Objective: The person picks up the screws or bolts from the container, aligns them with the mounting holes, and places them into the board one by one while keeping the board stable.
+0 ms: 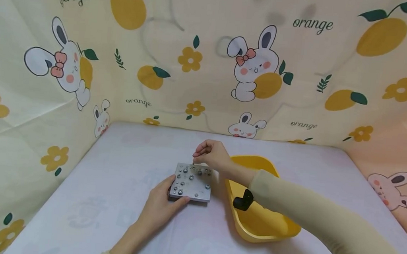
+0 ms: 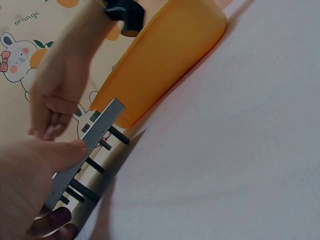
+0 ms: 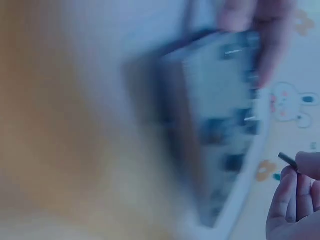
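My left hand grips a square metal plate by its near left corner, thumb on the near edge. Several bolts stand in the plate with their heads on top; in the left wrist view, threaded shanks stick out underneath. Over the plate's far edge, my right hand pinches a small screw between thumb and finger. Its thin shaft points out from the fingertips in the right wrist view, while its head is hidden in the grip.
A yellow plastic basin stands right of the plate, under the right forearm. The white-covered table runs back to a cloth wall printed with rabbits and oranges. A black strap mount sits on the right wrist.
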Demonstrator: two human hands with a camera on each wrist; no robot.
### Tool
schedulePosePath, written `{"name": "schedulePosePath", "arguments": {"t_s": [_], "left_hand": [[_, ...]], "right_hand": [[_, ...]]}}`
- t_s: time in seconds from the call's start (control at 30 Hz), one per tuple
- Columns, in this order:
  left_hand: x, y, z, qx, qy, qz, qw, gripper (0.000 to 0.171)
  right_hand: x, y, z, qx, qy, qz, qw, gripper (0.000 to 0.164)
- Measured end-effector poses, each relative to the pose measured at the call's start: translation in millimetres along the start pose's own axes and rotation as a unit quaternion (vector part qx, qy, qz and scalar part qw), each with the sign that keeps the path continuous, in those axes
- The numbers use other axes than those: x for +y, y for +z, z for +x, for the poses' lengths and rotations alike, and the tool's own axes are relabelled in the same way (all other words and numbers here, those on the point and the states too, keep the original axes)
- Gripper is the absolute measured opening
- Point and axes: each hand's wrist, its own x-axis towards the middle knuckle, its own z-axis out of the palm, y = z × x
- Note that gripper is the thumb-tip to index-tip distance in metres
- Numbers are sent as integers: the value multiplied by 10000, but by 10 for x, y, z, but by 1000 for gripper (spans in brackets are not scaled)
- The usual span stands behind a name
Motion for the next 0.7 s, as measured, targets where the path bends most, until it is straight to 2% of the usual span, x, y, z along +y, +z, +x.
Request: {"name": "schedulePosePath", "arguments": {"t_s": [0.1, 0.2, 0.43, 0.7], "left_hand": [[8, -3, 0, 15, 34, -4, 10000, 84], [22, -7, -5, 39, 47, -15, 10000, 83], [22, -15, -8, 60, 71, -18, 10000, 82], [26, -26, 2, 48, 88, 38, 9999, 83]], "right_hand": [[-83, 30, 62, 108, -63, 403, 9991, 21], [-114, 86, 99, 210, -14, 470, 9987, 22], [27, 251, 51, 588, 659, -274, 9957, 22], [52, 259, -16, 892, 340, -935, 9910, 21]]}}
